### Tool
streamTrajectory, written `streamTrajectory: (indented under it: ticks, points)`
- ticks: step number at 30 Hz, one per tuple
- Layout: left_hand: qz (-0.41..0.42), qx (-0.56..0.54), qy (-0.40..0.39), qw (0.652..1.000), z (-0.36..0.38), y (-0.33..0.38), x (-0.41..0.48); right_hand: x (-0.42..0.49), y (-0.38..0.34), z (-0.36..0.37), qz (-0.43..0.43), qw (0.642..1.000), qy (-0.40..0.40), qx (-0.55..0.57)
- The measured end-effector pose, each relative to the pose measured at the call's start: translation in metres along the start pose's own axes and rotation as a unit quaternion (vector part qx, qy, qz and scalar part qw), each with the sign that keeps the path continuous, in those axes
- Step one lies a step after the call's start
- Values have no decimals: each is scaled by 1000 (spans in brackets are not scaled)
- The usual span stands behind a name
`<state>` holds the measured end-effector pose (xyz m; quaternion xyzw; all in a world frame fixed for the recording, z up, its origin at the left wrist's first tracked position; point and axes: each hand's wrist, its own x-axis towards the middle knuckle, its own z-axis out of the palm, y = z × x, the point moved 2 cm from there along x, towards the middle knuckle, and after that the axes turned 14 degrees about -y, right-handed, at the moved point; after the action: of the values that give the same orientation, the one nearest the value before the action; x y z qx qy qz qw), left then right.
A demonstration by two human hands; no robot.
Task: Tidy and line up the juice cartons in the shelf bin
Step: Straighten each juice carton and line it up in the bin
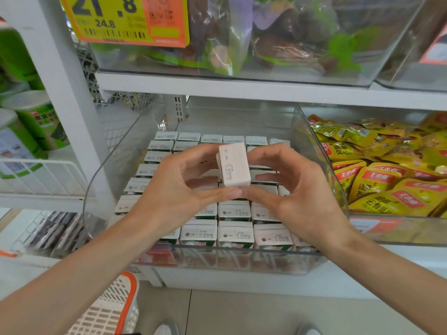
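Observation:
A clear plastic shelf bin point(108, 163) holds several rows of small white-topped juice cartons point(234, 234) standing upright, their date-stamped tops facing me. One carton point(234, 164) is lifted above the rows, turned so its long side runs front to back. My left hand point(169, 189) and my right hand point(297, 192) both hold it, fingers on its sides and thumbs meeting under its near end. The cartons directly beneath my hands are hidden.
To the right, a second clear bin is packed with yellow snack packets point(387, 175). The shelf above carries a bin of bagged produce point(278, 39) with a yellow price tag point(121, 18). Green canisters point(36, 119) stand at left. An orange-rimmed basket point(116, 308) sits below.

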<state>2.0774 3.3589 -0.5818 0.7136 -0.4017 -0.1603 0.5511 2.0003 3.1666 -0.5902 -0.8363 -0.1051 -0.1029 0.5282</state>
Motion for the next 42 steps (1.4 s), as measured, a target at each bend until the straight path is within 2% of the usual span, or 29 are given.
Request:
streamTrajectory:
  ticks: [6, 13, 17, 27, 29, 34, 38, 42]
  points:
    - [5, -20, -12, 1000, -5, 0, 0, 1, 0, -3, -30, 999, -17, 41]
    - [4, 46, 22, 999, -5, -2, -1, -2, 1, 15, -17, 993, -112, 11]
    - [13, 56, 38, 998, -5, 0, -1, 2, -4, 6, -60, 993, -47, -93]
    - [20, 141, 16, 990, -3, -1, 1, -4, -5, 4, -109, 987, -17, -121]
    - [16, 136, 24, 990, -4, 0, 1, -3, -5, 5, -90, 992, -11, -91]
    - [1, 88, 27, 996, -1, 1, 0, 1, -6, 1, 26, 992, 31, 115]
    - [3, 46, -21, 999, 1, 1, -1, 0, -6, -1, 135, 958, 29, 250]
    - [-4, 81, -83, 993, 7, 0, -2, 5, -8, -1, 215, 921, 19, 325]
